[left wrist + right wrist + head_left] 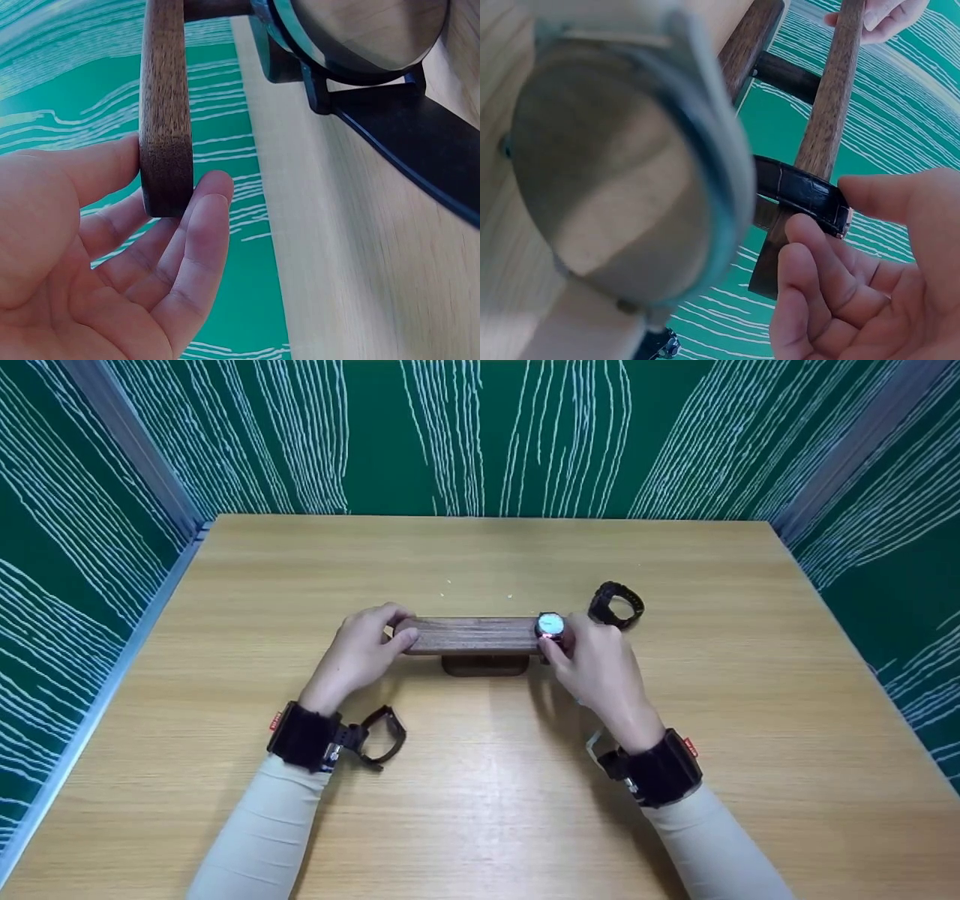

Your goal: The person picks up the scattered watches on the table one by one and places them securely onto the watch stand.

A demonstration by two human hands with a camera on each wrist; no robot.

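Observation:
A dark wooden watch stand (pixel 472 636) has a horizontal bar above a small base (pixel 485 665). My left hand (pixel 367 645) holds the bar's left end, with thumb on one side and fingers around the other. On the bar's right part sits a wristwatch (pixel 550 625) with a round, lit face. Its black strap (pixel 799 189) goes around the bar in the right wrist view. My right hand (pixel 600 664) pinches this watch at the strap, between thumb and fingers.
A black watch (pixel 616 606) lies looped beyond my right hand. Another black-strapped watch (pixel 384 739) is beside my left wrist, and a light-strapped watch (pixel 622 172) beside my right. Green walls with white lines border the wooden table (pixel 487 810).

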